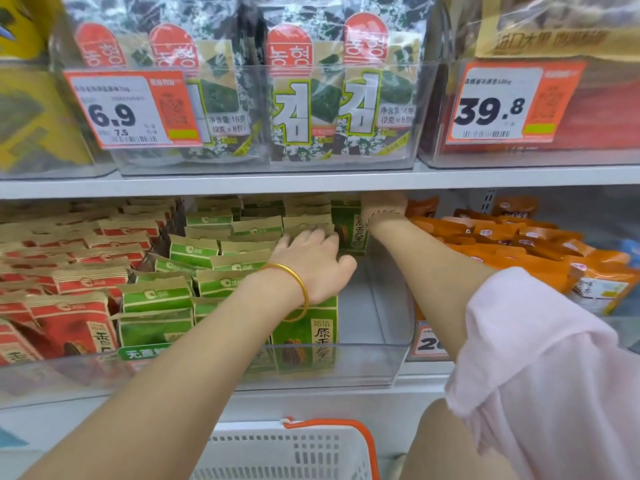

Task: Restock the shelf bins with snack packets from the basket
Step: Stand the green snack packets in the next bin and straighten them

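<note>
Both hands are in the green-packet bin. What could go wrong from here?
1. The left hand presses against the green packet rows; if it lets go, they may slump into the bare right lane of the clear bin.
2. The right hand reaches deep under the upper shelf with its grip hidden; the back packet beside it could tip forward.
3. The bangle might snag a packet top.

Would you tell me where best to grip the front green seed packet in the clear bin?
Probably its right edge near the top, coming from the right: the front green seed packet stands upright, the clear bin is bare on that side, and other packets crowd its left.
</note>
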